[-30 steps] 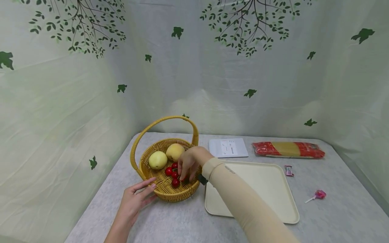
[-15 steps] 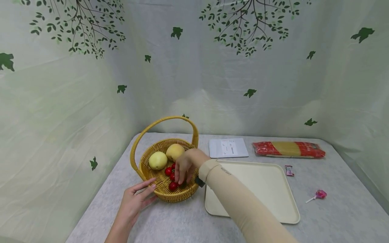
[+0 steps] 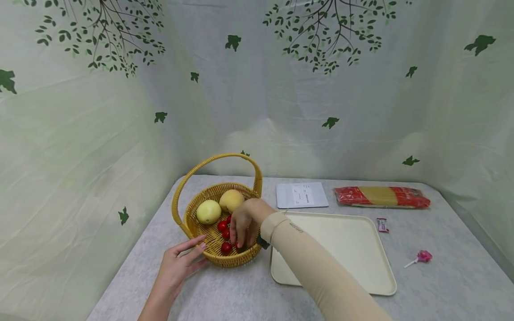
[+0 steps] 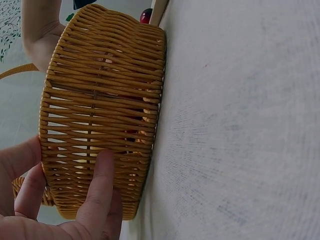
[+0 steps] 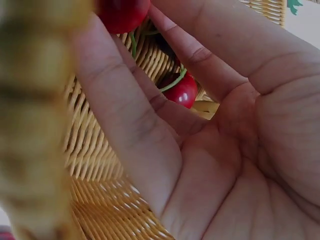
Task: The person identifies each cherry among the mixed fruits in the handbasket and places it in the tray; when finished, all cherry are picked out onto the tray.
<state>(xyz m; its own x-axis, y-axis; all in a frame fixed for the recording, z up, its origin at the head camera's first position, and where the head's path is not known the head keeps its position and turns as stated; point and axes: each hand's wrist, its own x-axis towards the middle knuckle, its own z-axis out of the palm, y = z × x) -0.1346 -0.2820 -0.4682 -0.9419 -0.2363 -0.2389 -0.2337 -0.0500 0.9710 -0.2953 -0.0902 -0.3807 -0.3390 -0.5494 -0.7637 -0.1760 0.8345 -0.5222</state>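
A yellow wicker basket [image 3: 230, 261] with a tall handle stands at the left of the table. My left hand [image 3: 176, 267] holds its near-left rim, some fingers [image 4: 102, 175] lying along the outer wall. Inside the basket, my right hand [image 3: 246, 220] reaches down among red cherries [image 3: 226, 248] with green stems. One cherry [image 5: 120, 15] sits between its fingertips in the right wrist view; another cherry [image 5: 182, 90] shows beyond the fingers. A pale yellow round fruit [image 3: 209, 211] and a peach-coloured fruit [image 3: 231, 201] lie towards the basket's back.
Right of the basket lies a cream tray [image 3: 353, 249], partly covered by the right sleeve. Behind it are a white labelled packet [image 3: 301, 195] and a red-and-yellow pasta pack [image 3: 381, 197]. A small wrapped sweet [image 3: 382, 225] and a pink lollipop [image 3: 422, 256] lie at the right.
My right hand has shifted slightly left and nearer inside the basket, and the nearest cherries have moved a little the same way. My left hand stays at the rim.
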